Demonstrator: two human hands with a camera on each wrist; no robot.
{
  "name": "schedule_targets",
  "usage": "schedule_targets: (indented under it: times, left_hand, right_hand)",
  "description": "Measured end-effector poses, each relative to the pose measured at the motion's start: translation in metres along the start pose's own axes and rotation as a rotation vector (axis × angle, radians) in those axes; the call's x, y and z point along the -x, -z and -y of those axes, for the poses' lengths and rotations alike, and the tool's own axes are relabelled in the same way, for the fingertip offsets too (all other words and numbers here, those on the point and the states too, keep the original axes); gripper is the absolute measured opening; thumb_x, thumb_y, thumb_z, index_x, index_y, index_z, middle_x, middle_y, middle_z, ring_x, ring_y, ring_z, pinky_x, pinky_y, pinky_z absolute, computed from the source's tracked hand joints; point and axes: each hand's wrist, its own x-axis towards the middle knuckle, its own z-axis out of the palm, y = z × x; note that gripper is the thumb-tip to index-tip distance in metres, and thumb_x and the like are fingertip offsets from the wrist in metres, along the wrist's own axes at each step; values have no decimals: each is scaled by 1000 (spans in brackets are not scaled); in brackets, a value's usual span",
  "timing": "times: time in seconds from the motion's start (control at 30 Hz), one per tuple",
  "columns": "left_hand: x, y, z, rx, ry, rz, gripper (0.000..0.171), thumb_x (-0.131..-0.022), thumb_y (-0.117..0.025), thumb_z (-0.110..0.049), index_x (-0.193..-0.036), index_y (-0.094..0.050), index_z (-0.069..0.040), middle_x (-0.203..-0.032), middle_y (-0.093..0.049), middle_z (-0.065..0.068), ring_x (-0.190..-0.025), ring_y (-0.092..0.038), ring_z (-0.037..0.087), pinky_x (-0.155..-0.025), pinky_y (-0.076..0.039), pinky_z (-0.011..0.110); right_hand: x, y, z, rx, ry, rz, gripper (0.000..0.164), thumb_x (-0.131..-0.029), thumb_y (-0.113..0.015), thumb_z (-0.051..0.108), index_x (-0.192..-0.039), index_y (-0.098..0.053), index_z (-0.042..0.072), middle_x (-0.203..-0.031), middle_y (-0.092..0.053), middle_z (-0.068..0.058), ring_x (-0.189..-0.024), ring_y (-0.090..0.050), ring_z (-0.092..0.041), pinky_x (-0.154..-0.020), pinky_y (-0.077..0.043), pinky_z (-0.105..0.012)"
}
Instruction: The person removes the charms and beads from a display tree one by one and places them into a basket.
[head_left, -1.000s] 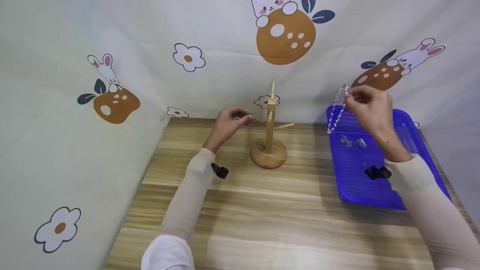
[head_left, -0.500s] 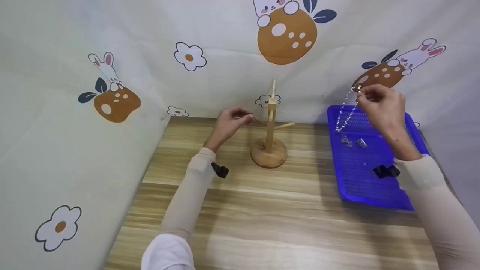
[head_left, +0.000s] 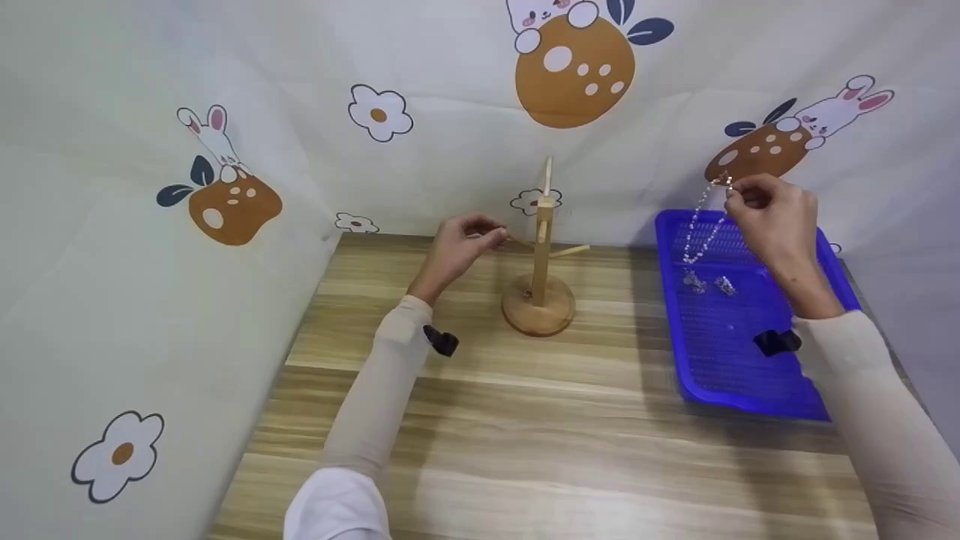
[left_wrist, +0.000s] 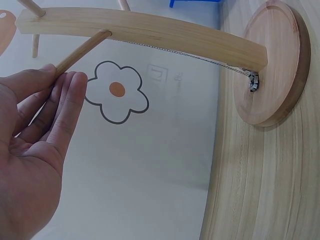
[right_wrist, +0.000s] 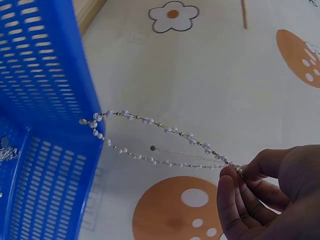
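Note:
My left hand [head_left: 466, 246] pinches the end of a wooden peg [left_wrist: 82, 51] on the left side of a wooden jewelry stand [head_left: 540, 262]. Along the stand's post a thin chain necklace [left_wrist: 185, 54] hangs, its dark pendant near the round base. My right hand [head_left: 776, 217] pinches a pearl-beaded necklace [right_wrist: 167, 129] at its clasp end. The loop dangles over the back left of a blue basket [head_left: 679, 352], and a short extender chain [right_wrist: 187, 153] trails within it. Inside the basket, below the necklace, lie two small silvery jewelry pieces [head_left: 724, 285].
The stand's other pegs [head_left: 571, 250] stick out around the post. Behind the wood-grain table [head_left: 480, 420] rises a printed cloth wall [head_left: 450, 172], with further cloth on the left and right sides. The basket stands near the right wall.
My right hand has moved to the right with the pearl necklace, and the loop has swung lower over the basket. The left hand keeps its place on the peg.

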Motion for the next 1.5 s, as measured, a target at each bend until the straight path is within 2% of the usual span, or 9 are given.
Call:
schedule_targets:
  times: [0.1,0.17,0.3,0.53,0.83,1.03,1.2,1.4,1.5]
  left_hand:
    - [0,0,1,12,-12,3,21,-99,-77,-10,-114,-76,4,-107,-78,16,-100,-76,38,-90,-68,39]
    - [0,1,1,5,-12,-4,19,-99,-78,-10,-113,-77,3,-106,-78,15,-96,-77,30,-88,-68,33]
    - [0,0,1,8,-11,-15,17,-98,-78,-9,-111,-77,2,-107,-77,15,-90,-75,15,-85,-67,27]
    - [0,-1,1,31,-14,-11,19,-98,-78,-8,-112,-76,4,-107,-77,17,-90,-74,14,-88,-68,31]
    - [-2,-1,1,53,-6,-9,18,-98,-77,-7,-113,-76,5,-106,-76,17,-95,-77,31,-89,-69,36]
    - [-1,-2,2,62,-27,4,22,-99,-75,-6,-115,-74,10,-108,-76,18,-101,-76,39,-96,-66,53]
    - [-1,-2,2,41,-31,-1,20,-100,-75,-7,-114,-75,8,-108,-76,18,-105,-74,46,-91,-69,39]
    - [-2,-2,2,10,-21,-13,17,-99,-77,-9,-111,-77,2,-107,-77,15,-94,-76,21,-87,-68,29]
    - [-1,-1,2,6,-17,-13,17,-99,-77,-10,-111,-77,2,-107,-77,15,-94,-76,22,-87,-68,29]
  right_hand:
    - [1,-7,-8,21,26,-1,22,-96,-66,11,-105,-80,-3,-93,-78,-20,-65,-45,23,-64,-36,-1]
    - [2,-11,-13,29,34,11,22,-97,-66,12,-106,-80,-4,-96,-78,-25,-65,-43,24,-65,-35,-2]
    - [4,-18,-23,46,47,38,23,-98,-65,11,-106,-79,-5,-97,-78,-27,-66,-41,25,-65,-34,-4]
    - [6,-26,-39,78,39,94,22,-98,-65,11,-107,-78,-4,-97,-78,-26,-66,-39,24,-67,-35,-10]
    - [13,-36,-59,84,17,156,21,-98,-66,11,-106,-79,-4,-95,-77,-25,-61,-41,22,-61,-34,-5]
    - [16,-41,-70,91,-1,201,23,-98,-65,10,-108,-79,-6,-96,-78,-27,-58,-43,20,-58,-34,-3]
    - [15,-39,-77,111,-35,222,24,-98,-64,9,-110,-78,-7,-98,-77,-28,-60,-45,15,-58,-33,-4]
    - [14,-36,-87,162,-61,235,23,-97,-65,8,-108,-79,-6,-97,-77,-27,-66,-55,-4,-64,-43,-19]
    - [14,-36,-92,179,-86,247,24,-97,-64,8,-108,-79,-7,-100,-77,-29,-74,-63,-20,-70,-50,-36]
